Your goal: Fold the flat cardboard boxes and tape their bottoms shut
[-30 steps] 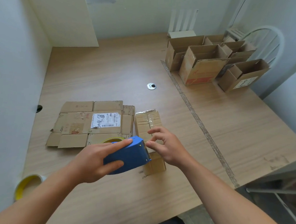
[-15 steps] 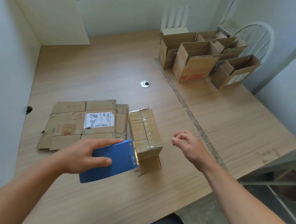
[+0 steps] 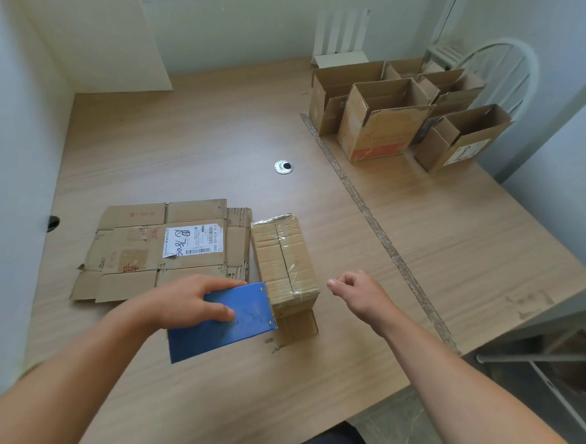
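Lower centre: left hand [image 3: 190, 301] gripped tape dispenser [image 3: 234, 321] against box [image 3: 284, 259]; right hand [image 3: 359, 294] loosely curled, empty, beside box. Risk: unheld box could slide, tape tear crooked.

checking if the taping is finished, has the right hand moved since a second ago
Yes. The right hand was on the taped box; now it hangs off to the box's right, clear of it.

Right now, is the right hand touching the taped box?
Apart. The head view shows a strip of bare table between the right hand and the taped box. The left hand holds the blue tape dispenser.
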The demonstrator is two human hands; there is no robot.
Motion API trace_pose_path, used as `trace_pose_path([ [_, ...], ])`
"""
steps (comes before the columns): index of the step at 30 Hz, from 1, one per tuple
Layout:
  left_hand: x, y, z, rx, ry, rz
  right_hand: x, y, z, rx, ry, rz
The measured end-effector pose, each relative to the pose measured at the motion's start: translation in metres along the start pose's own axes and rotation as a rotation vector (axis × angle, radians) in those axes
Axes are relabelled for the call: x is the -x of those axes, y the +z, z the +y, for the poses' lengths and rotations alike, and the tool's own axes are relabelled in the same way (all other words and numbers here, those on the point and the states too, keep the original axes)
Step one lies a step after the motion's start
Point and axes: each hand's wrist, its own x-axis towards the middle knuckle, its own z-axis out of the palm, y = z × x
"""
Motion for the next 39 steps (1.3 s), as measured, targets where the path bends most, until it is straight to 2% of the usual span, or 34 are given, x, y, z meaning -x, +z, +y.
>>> trace_pose_path([
  [5,-0.009,0.003,0.001,-0.024,-0.028,-0.017,-0.001,0.014,0.006,0.025,0.078,-0.064],
  [12,-0.021,0.007,0.004,-0.078,-0.037,-0.001,0.007,0.023,-0.003,-0.219,0.276,-0.178],
  [16,-0.024,0.005,0.003,-0.111,-0.041,0.0,0.003,0.019,0.001,-0.074,0.247,-0.109],
  [19,-0.025,0.005,0.003,-0.123,-0.034,0.001,0.002,0.02,0.004,-0.013,0.134,-0.05],
  [23,-0.027,0.005,0.004,-0.134,-0.037,0.006,0.008,0.02,-0.002,-0.152,0.086,-0.099],
  [28,-0.029,0.005,0.003,-0.137,-0.026,-0.002,0.008,0.024,-0.002,-0.303,0.224,-0.153],
  [31,-0.031,0.004,0.001,-0.135,-0.032,0.001,0.006,0.031,0.0,-0.352,0.198,-0.068],
  [33,-0.032,0.003,0.001,-0.138,-0.034,0.001,0.005,0.034,0.003,-0.217,0.096,0.004],
  [37,-0.033,0.004,0.001,-0.124,-0.026,0.018,0.002,0.029,0.001,0.368,-0.229,0.138],
  [39,-0.034,0.005,0.0,-0.123,-0.021,0.031,-0.004,0.025,-0.006,0.624,-0.42,0.105],
])
